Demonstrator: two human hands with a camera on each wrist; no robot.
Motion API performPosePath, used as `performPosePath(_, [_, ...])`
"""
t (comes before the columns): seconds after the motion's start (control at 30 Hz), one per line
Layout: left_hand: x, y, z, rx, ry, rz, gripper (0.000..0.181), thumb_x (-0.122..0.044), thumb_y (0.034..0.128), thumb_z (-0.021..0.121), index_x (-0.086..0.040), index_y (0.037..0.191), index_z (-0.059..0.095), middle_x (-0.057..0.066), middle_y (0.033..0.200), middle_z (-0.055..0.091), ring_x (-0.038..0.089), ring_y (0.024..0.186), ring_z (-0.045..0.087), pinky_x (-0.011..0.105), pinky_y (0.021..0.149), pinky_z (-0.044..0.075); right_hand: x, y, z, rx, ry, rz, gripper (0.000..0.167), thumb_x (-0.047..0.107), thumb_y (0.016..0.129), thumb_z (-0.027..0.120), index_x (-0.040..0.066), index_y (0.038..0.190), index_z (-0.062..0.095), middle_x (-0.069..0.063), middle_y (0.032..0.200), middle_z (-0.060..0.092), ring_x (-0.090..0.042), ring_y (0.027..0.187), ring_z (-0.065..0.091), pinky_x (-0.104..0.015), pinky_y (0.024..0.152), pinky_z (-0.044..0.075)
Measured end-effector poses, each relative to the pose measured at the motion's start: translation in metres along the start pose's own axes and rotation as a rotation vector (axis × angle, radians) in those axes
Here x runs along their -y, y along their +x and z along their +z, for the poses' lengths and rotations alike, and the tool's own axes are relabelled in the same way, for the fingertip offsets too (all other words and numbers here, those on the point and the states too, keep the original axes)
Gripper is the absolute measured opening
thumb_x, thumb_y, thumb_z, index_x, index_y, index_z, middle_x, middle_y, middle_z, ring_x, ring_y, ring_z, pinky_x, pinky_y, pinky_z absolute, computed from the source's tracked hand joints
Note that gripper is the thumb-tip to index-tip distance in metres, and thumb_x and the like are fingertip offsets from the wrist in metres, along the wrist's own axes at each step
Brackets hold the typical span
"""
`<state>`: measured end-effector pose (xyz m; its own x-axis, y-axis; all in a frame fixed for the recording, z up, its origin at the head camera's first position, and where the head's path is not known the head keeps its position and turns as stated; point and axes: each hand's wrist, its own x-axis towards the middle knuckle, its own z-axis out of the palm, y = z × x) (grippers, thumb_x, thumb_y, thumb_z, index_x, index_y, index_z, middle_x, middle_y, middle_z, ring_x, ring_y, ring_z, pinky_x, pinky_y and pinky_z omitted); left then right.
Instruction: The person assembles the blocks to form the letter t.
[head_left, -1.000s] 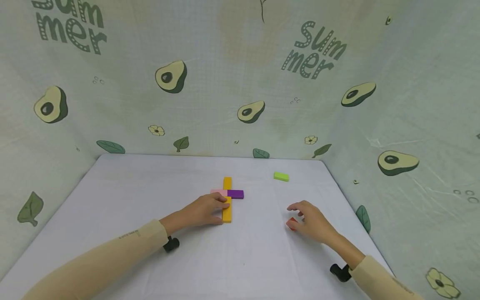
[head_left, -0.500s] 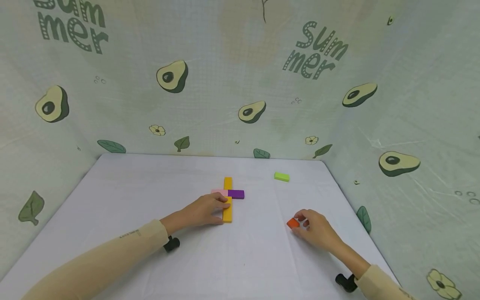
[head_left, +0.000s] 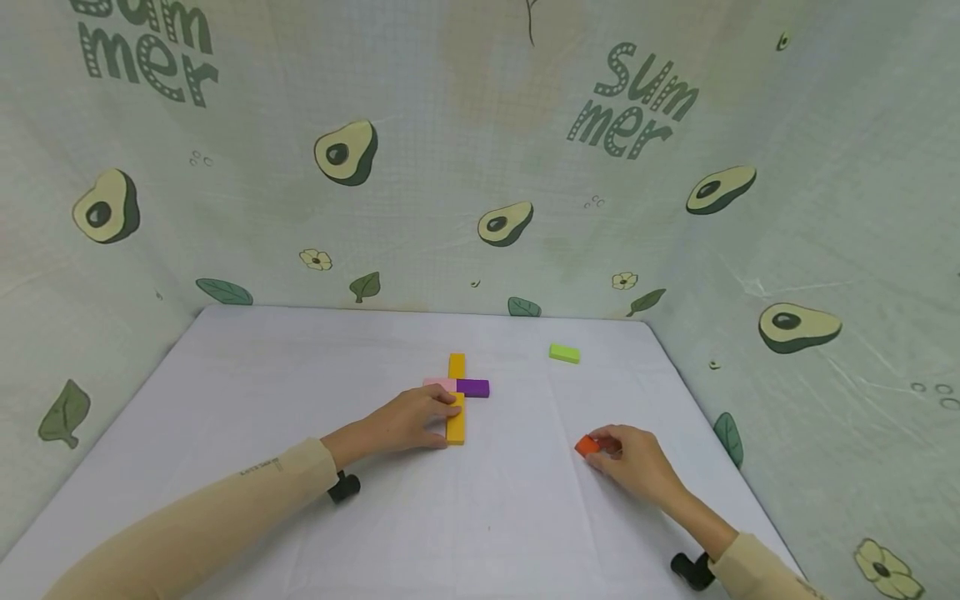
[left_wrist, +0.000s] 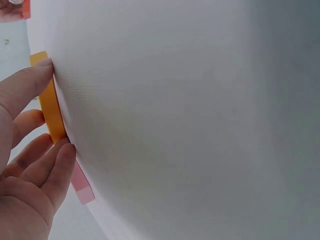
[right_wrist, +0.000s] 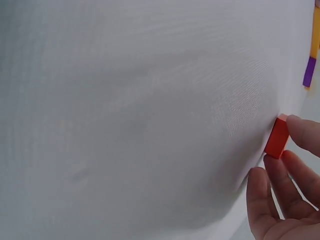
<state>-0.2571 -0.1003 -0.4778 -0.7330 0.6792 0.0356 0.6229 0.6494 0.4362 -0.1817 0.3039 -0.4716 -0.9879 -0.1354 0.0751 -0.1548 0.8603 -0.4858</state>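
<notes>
In the head view my left hand point(head_left: 408, 421) holds a yellow block point(head_left: 456, 429) lying lengthwise on the table. The left wrist view has its thumb at one end of that yellow block point(left_wrist: 51, 107) and fingertips at the other. Against the block's far end lie a pink block point(head_left: 441, 384) and a purple block point(head_left: 472, 388), end to end crosswise. Beyond them lies a second yellow block point(head_left: 457, 365). To the right, my right hand point(head_left: 636, 460) pinches a small orange-red block point(head_left: 587, 446); the right wrist view shows this orange-red block point(right_wrist: 277, 137) between thumb and fingertips, at the cloth.
A lime green block point(head_left: 564, 353) lies toward the back right of the white-covered table point(head_left: 315, 350). A patterned cloth point(head_left: 420, 108) rises behind and at both sides. A dark wrist camera point(head_left: 345, 487) hangs under the left cuff, another wrist camera point(head_left: 692, 572) under the right.
My right hand has closed its fingers in on the orange-red block and drawn slightly lower and to the right. The left hand keeps its place on the yellow block.
</notes>
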Motion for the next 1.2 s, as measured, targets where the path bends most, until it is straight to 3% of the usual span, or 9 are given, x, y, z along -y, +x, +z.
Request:
performPosePath(0.67, [-0.0011, -0.0002, -0.0001, 0.007, 0.016, 0.002, 0.060, -0.031, 0.0915, 0.087, -0.010, 0.144, 0.067, 0.005, 0.143, 0.063, 0.022, 0.130, 0.060, 0.038, 0.113, 0.051, -0.0018, -0.0001, -0.0025, 0.024, 0.001, -0.038, 0.031, 0.013, 0.085, 0.091, 0.008, 0.114, 0.080, 0.000, 0.099, 0.077, -0.013, 0.086, 0.067, -0.026, 0.074, 0.058])
performPosePath(1.2, [0.0003, 0.0010, 0.0005, 0.012, 0.033, 0.003, 0.061, -0.033, 0.0914, 0.087, -0.010, 0.144, 0.067, 0.005, 0.144, 0.063, 0.022, 0.130, 0.060, 0.038, 0.112, 0.051, 0.0047, -0.0007, 0.0041, 0.028, 0.110, -0.036, 0.034, 0.013, 0.083, 0.092, 0.008, 0.115, 0.081, -0.001, 0.103, 0.078, -0.010, 0.086, 0.071, -0.021, 0.076, 0.060])
